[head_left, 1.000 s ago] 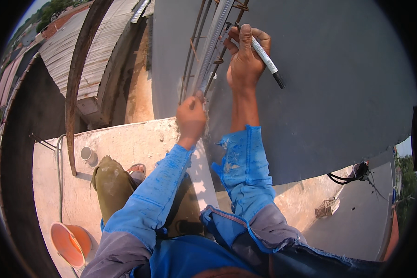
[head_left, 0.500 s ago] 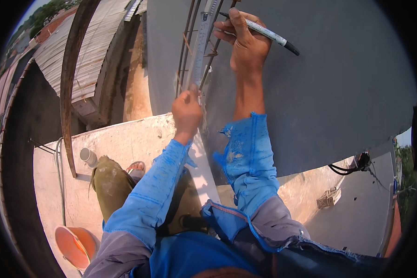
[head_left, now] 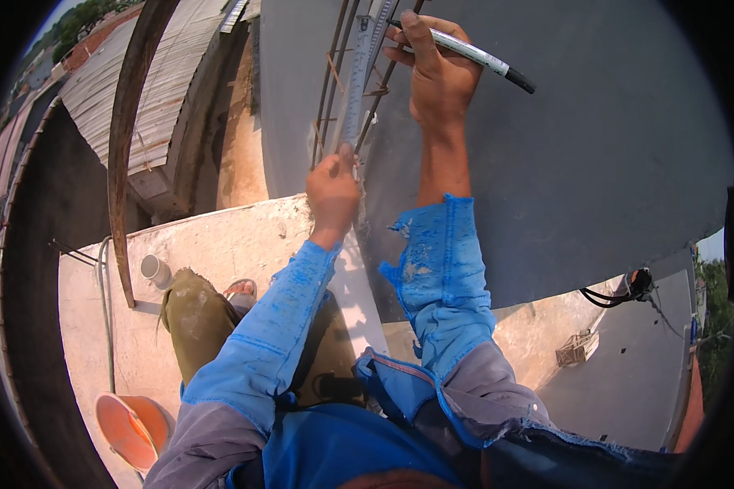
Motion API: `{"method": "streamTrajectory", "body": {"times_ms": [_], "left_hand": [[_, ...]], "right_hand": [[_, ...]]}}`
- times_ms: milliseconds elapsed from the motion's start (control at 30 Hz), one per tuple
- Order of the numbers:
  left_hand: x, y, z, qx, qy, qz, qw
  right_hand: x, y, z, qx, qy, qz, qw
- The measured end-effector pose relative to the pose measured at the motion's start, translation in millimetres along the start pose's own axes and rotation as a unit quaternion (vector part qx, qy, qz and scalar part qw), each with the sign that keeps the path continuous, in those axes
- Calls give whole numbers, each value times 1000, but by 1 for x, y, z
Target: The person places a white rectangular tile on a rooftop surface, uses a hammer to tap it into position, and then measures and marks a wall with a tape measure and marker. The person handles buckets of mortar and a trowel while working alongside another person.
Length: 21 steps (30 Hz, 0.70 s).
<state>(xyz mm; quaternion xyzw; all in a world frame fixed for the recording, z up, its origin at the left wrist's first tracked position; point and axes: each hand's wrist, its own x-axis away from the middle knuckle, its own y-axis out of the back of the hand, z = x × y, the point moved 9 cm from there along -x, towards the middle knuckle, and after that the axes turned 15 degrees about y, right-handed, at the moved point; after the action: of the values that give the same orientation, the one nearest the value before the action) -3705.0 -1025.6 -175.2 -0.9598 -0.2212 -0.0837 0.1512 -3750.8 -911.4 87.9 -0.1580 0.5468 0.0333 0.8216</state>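
I watched from the head camera as my left hand (head_left: 332, 189) pinched the lower end of the steel ruler (head_left: 357, 77), fingers closed on it, holding it upright along the rusty rebar cage (head_left: 334, 90) at about twelve o'clock. My right hand (head_left: 436, 73) was wrapped around the marker pen (head_left: 481, 59), its dark tip pointing out to two o'clock, off the ruler's edge.

Compared with a second earlier, the right hand had climbed higher up the ruler and the pen had swung from hanging down to lying nearly level. The left hand had kept its grip low. I judged a mark was being placed further up the bars.

An orange bucket (head_left: 130, 428) sat at seven o'clock, a white pipe stub (head_left: 155, 267) at nine, on the concrete slab (head_left: 220, 244).
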Motion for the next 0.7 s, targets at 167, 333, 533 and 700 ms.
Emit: {"method": "streamTrajectory", "body": {"times_ms": [167, 333, 533, 700], "left_hand": [[-3, 0, 0, 6, -24, 3, 1000], [0, 1, -3, 24, -47, -7, 999], [2, -2, 0, -14, -9, 13, 1000], [0, 0, 0, 16, -32, 13, 999]], "right_hand": [[1, -1, -2, -10, 14, 0, 1000], [3, 5, -15, -40, -9, -28, 999], [10, 7, -14, -63, 8, -43, 997], [10, 2, -12, -42, 10, -36, 998]]}}
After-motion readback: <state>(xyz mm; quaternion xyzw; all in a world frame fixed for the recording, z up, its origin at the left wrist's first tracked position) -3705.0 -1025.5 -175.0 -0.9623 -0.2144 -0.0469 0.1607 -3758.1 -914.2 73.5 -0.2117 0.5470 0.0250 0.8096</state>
